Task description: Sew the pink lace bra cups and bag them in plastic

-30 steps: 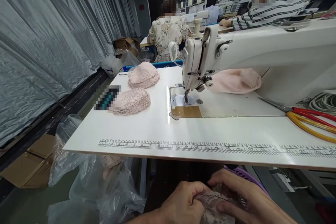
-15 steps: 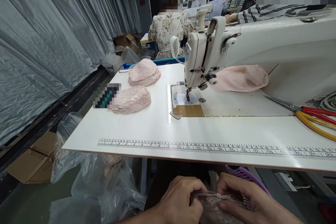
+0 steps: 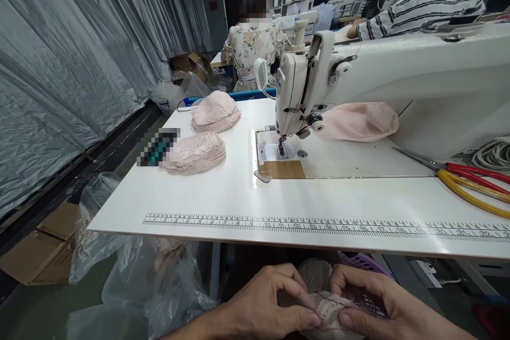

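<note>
Before the flat, white, ruler-marked table (image 3: 199, 196), my left hand (image 3: 274, 297) and right hand (image 3: 382, 297) pinch soft, pale pinkish lace fabric (image 3: 330, 307), which uneven tugging could tear.

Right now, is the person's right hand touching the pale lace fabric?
Touching. The head view shows the right hand pinching the pale lace fabric, with the thumb tip pressed against it.

Room is found along the front of the counter (image 3: 191, 195), across the lower middle of the frame. It is bounded at right by the scissors (image 3: 444, 167), above centre by the sewing machine (image 3: 382, 70), at centre left by the cloth stack (image 3: 199, 154). Above the left grip (image 3: 274, 300) and right grip (image 3: 392, 296), passage is barred by its edge.
</note>
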Action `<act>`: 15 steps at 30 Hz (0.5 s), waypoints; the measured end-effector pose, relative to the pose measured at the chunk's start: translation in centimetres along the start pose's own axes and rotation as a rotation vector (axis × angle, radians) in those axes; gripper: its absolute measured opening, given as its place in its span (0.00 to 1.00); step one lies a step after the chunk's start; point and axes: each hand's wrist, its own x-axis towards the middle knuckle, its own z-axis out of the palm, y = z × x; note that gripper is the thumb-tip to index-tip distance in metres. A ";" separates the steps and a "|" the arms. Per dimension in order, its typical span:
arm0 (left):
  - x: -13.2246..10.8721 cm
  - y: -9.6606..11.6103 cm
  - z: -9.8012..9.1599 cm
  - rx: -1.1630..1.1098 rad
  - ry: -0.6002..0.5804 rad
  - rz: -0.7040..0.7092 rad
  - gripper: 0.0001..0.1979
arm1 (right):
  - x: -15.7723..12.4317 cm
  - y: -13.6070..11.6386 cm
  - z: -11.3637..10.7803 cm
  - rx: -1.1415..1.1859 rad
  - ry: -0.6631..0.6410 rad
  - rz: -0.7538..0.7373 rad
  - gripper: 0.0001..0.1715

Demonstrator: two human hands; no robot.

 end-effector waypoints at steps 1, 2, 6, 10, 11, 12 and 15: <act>0.0 -0.1 -0.1 -0.029 -0.016 -0.004 0.09 | -0.2 -0.3 0.0 -0.040 -0.004 0.026 0.10; -0.1 -0.2 -0.2 -0.049 -0.038 -0.026 0.08 | -0.3 -0.7 0.1 -0.091 -0.007 0.059 0.08; -0.5 -0.5 -0.6 -0.072 -0.074 -0.153 0.10 | -0.6 -1.6 0.2 -0.258 0.007 0.152 0.05; -0.6 -0.6 -0.7 -0.070 -0.044 -0.179 0.12 | -0.9 -1.1 0.0 -0.286 0.000 0.089 0.07; -0.6 -0.6 -0.6 -0.070 -0.043 -0.187 0.13 | -1.0 -0.9 0.0 -0.291 -0.002 0.059 0.08; -0.5 -0.6 -0.5 -0.075 -0.046 -0.196 0.13 | -1.1 -0.8 0.0 -0.295 -0.006 0.034 0.07; -0.5 -0.4 -0.2 -0.104 -0.077 -0.213 0.13 | -1.3 -0.8 0.0 -0.307 -0.029 -0.017 0.07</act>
